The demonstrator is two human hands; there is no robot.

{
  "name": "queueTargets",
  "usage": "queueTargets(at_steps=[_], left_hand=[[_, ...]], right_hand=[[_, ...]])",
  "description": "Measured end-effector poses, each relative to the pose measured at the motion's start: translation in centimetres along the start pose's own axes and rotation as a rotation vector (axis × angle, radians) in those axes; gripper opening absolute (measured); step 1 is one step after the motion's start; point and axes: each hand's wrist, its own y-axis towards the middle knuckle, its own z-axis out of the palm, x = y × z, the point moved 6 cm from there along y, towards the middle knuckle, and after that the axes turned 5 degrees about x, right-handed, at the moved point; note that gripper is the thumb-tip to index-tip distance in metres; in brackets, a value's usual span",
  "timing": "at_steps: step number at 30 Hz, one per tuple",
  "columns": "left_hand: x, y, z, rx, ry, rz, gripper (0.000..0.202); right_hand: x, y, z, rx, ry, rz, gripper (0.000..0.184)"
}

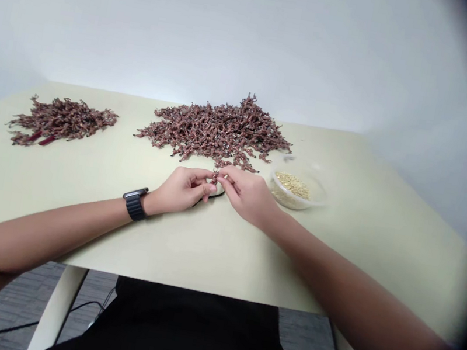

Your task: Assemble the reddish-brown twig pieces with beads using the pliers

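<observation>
Near the middle of the table, my left hand (184,191) pinches a small reddish-brown knobbly piece (215,177) between thumb and fingers. My right hand (246,192) meets it from the other side, thumb and forefinger closed together at the piece; what lies between these fingertips is too small to tell. Under the hands lies a pale thing with a black rim (216,194), mostly hidden. Just behind them spreads a large heap of similar reddish-brown pieces (218,128). A clear plastic bowl (317,199) of small gold-yellow bits (292,185) stands to the right of my right hand.
A smaller heap of reddish-brown pieces (64,121) lies on the left of the pale yellow table (185,256), with dark red strips (46,140) at its front. A white wall (221,31) rises behind the table. Black cables (86,306) run across the floor below.
</observation>
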Motion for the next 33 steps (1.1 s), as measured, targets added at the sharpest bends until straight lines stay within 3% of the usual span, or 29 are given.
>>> queueTargets(at_steps=[5,9,12,15,18,22,26,30,33], left_hand=[[0.0,0.0,-0.3,-0.068,0.059,0.022,0.039],[0.9,0.6,-1.4,-0.214,0.045,0.015,0.04],[1.9,1.2,-2.1,-0.257,-0.051,-0.013,0.037],[2.9,1.6,-2.6,-0.292,-0.159,-0.055,0.036],[3.3,1.7,-2.8,-0.308,-0.213,-0.058,0.031],[3.4,1.6,-2.7,-0.322,-0.232,-0.057,0.031],[3.7,1.6,-2.8,-0.33,-0.273,-0.078,0.038],[3.5,1.7,-2.8,-0.302,-0.334,-0.059,0.04],[2.8,1.7,-2.4,-0.19,-0.334,-0.028,0.045]], right_hand=[[-0.4,0.1,-0.2,0.005,0.143,0.2,0.02],[-0.6,-0.1,-1.5,0.007,-0.276,0.303,0.032],[-1.3,-0.6,-1.0,0.191,-0.564,0.356,0.045],[-1.8,-1.2,0.2,0.329,-0.62,0.378,0.047],[-1.6,-1.4,0.8,0.361,-0.625,0.368,0.039],[-0.9,-1.1,-0.1,0.261,-0.697,0.405,0.035],[0.0,-0.4,-2.4,0.052,-0.654,0.425,0.037],[0.2,-0.2,-3.8,-0.148,-0.273,0.308,0.043],[-1.2,-0.3,-3.5,-0.202,0.007,0.335,0.046]])
